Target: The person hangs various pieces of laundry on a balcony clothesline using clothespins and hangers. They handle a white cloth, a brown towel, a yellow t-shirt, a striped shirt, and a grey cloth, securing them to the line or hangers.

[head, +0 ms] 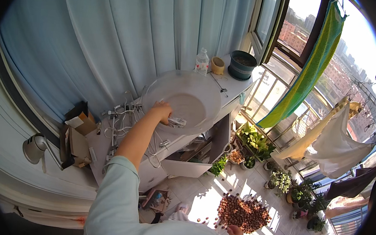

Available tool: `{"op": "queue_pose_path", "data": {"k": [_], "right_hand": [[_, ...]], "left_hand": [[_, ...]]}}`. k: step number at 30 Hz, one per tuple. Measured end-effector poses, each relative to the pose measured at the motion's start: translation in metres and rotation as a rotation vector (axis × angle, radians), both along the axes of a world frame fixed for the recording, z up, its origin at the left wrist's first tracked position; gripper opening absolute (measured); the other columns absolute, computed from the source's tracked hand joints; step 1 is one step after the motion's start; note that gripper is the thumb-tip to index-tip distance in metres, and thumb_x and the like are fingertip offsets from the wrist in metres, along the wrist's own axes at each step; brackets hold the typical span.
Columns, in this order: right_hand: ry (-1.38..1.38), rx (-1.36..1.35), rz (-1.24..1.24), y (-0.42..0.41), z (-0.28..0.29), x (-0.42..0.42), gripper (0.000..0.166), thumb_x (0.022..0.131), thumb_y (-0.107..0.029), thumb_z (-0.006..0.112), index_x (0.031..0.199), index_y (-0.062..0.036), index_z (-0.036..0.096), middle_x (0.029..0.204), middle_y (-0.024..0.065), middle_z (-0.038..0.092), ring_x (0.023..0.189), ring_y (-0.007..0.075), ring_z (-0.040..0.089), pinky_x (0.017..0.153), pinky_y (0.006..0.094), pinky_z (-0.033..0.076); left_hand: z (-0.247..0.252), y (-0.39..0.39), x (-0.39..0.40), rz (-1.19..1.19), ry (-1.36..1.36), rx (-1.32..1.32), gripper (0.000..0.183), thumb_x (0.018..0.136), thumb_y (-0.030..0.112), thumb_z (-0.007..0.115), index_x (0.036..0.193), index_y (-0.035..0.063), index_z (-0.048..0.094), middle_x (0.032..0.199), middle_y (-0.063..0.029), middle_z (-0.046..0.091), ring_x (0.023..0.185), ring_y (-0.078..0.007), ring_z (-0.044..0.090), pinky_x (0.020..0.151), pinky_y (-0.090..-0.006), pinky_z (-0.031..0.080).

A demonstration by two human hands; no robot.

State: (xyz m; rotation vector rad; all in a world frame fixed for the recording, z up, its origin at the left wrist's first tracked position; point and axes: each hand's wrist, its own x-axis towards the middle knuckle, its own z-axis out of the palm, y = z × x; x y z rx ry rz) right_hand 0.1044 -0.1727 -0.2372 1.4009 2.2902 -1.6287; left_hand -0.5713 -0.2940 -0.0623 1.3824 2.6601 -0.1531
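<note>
My left hand [162,111] reaches into a large translucent plastic basin [207,86] on the white cabinet top. Its fingers are closed on a crumpled piece of clear plastic [177,122] near the basin's near wall. Low in the view, my right hand [236,234] hangs in front of my body. Beyond it, a pile of reddish-brown nuts or dried fruits [242,211] lies on the sunlit tile floor. Something pale and see-through shows beside the right fingertips; whether they grip it is unclear.
Wire hangers [121,119] clutter the cabinet [98,140] left of the basin, near an opened cardboard box [76,145]. A plastic bottle [202,63] and a green plant pot [242,65] stand behind. One cabinet door [184,168] stands open. Potted plants [255,141] line the railing below hanging laundry [341,143].
</note>
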Motion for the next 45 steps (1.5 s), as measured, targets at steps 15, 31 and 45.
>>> {"op": "queue_pose_path", "data": {"k": [15,31,45], "right_hand": [[0.537,-0.002,0.176,0.042,0.184,-0.189,0.025,0.091,-0.012,0.058,0.113,0.0001,0.057,0.101,0.0090,0.064,0.091,0.0149,0.062,0.081,0.0270,0.049],[1.271,-1.039,-0.229,0.080,0.280,-0.132,0.034,0.098,-0.030,0.038,0.113,-0.0033,0.053,0.086,0.0058,0.059,0.074,0.0159,0.053,0.072,0.0303,0.045],[1.062,0.039,-0.288,0.098,0.230,-0.045,0.037,0.091,-0.023,0.059,0.121,-0.0031,0.050,0.110,0.0075,0.058,0.101,0.0120,0.055,0.086,0.0254,0.044]], "left_hand": [[0.162,0.017,0.111,0.008,-1.157,1.373,0.019,0.085,0.016,0.057,0.100,0.0079,0.051,0.087,0.0005,0.058,0.075,-0.0061,0.054,0.063,-0.0232,0.044],[0.029,0.097,0.367,-0.078,-1.686,0.948,0.024,0.094,0.014,0.053,0.115,0.0040,0.052,0.100,-0.0007,0.060,0.087,-0.0089,0.056,0.077,-0.0257,0.049],[0.065,0.139,0.458,0.003,-2.273,0.795,0.042,0.098,0.034,0.038,0.122,0.0010,0.049,0.113,-0.0100,0.059,0.101,-0.0197,0.058,0.092,-0.0359,0.045]]}}
